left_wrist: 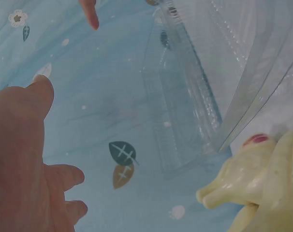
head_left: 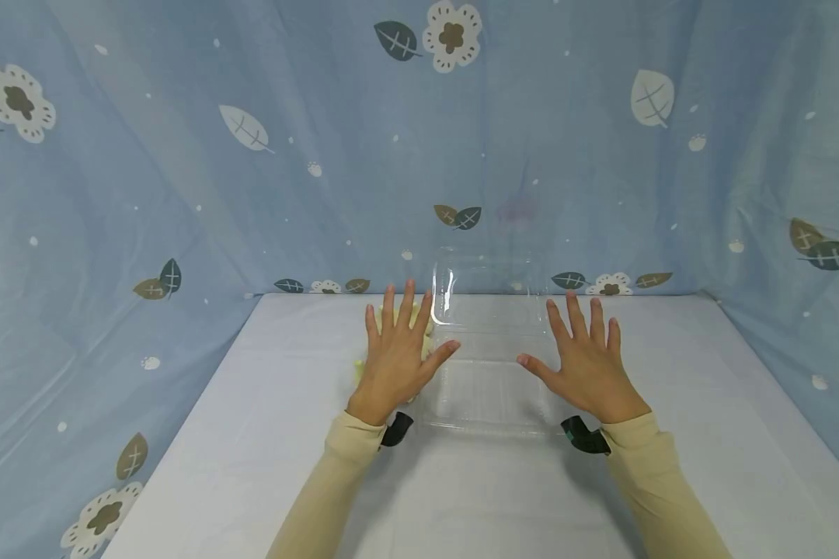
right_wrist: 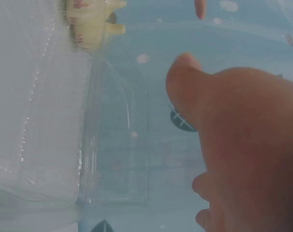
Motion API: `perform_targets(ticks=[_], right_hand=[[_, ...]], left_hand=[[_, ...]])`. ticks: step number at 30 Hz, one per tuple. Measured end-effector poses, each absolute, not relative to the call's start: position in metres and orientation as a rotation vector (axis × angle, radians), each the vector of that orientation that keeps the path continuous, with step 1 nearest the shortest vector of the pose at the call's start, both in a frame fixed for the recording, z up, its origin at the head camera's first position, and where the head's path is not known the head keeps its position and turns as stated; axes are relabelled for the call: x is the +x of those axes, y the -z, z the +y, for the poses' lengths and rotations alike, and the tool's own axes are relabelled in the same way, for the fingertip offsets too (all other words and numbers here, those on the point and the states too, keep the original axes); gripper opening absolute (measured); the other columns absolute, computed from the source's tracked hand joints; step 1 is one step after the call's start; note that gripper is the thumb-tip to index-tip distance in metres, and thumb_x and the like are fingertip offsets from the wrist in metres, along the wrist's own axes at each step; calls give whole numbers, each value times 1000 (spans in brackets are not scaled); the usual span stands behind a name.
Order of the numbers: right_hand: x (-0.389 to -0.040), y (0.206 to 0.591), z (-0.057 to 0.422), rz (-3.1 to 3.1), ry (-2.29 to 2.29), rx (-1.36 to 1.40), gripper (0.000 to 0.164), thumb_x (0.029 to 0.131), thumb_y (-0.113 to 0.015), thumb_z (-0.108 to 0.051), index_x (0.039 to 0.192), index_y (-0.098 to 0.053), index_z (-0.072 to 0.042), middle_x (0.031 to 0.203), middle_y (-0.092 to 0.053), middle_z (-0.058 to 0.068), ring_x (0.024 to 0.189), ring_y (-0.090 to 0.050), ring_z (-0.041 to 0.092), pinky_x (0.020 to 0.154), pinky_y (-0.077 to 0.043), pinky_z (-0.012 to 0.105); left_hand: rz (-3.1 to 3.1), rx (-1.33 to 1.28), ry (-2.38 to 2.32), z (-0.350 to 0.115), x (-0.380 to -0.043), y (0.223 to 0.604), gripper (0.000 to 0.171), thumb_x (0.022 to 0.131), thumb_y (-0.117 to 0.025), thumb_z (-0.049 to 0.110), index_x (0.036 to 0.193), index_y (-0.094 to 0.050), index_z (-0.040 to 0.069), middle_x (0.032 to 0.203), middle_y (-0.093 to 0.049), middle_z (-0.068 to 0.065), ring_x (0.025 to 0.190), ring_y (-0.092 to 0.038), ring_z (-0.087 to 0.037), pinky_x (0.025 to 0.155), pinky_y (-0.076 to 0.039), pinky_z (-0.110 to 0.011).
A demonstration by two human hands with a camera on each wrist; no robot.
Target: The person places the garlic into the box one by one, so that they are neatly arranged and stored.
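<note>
My left hand [head_left: 394, 369] is held with fingers spread, palm down, at the left side of a clear plastic clamshell box [head_left: 489, 428]. On the box's other side, my right hand [head_left: 592, 373] is spread the same way. Neither hand holds anything. The box stands open, its see-through lid [head_left: 489, 310] raised at the back. Pale yellow, glossy figures [head_left: 359, 371] lie left of the box, mostly hidden behind my left hand. Up close in the left wrist view, one yellow figure [left_wrist: 248, 179] has stubby projections and a reddish mark. The right wrist view shows yellow pieces [right_wrist: 91, 21] past the box.
A white-covered table [head_left: 252, 466] lies under everything. Blue cloth [head_left: 322, 155] with leaf and flower prints hangs behind it and along both sides. Dark wrist-worn pieces [head_left: 586, 436] sit at the inner side of both cuffs.
</note>
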State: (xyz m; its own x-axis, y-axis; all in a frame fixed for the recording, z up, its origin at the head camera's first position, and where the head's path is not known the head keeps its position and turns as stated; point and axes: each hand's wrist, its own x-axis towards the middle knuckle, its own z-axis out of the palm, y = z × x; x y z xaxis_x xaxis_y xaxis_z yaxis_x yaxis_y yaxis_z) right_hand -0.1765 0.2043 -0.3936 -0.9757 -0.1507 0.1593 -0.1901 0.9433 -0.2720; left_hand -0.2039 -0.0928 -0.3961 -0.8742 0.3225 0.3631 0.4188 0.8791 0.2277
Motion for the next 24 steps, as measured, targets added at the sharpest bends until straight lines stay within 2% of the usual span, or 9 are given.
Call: perform_targets(ticks=[5,8,14,17,20,24], right_hand=[[-175,390,210,-2963,-436,272,102,96,-55,-70,167,-13,-9,173,3,25,157,9,57,118,0,81],[-174,389,212,-2968,-460,279,102,97,-54,-70,167,-13,-9,173,3,25,157,10,56,118,0,81],[-175,386,216,-2976,-561,308,100,98,-54,-67,167,-10,-10,174,5,24,157,12,55,118,0,80],[-177,385,218,-2945,-652,341,97,100,-56,-63,167,-11,-9,174,2,24,157,7,56,117,-3,82],[-177,384,221,-2891,-776,369,93,101,-59,-56,167,-14,-9,174,-3,24,157,-2,57,115,-9,83],[-175,384,226,-2814,-970,360,87,102,-63,-47,166,-19,-10,172,-14,24,155,-14,56,112,-20,82]], left_hand=[[-2733,-542,406,-95,-203,392,87,100,-50,66,167,-19,19,177,-4,-9,163,-1,-41,123,-4,-75],[-2727,-533,397,-98,-204,391,87,100,-48,68,167,-20,19,177,-4,-9,163,0,-40,124,-3,-75],[-2697,-539,426,-104,-207,388,92,99,-28,80,167,-22,18,176,-7,-12,163,-2,-42,123,-5,-77],[-2682,-538,446,-107,-206,385,95,97,-19,84,167,-23,19,176,-9,-13,163,-2,-42,122,-6,-77],[-2675,-531,463,-111,-204,382,94,97,-20,83,167,-22,19,176,-9,-12,163,-1,-40,123,-5,-76],[-2661,-537,555,-117,-202,377,88,101,-32,76,167,-21,20,176,-8,-9,164,1,-37,125,-4,-73]])
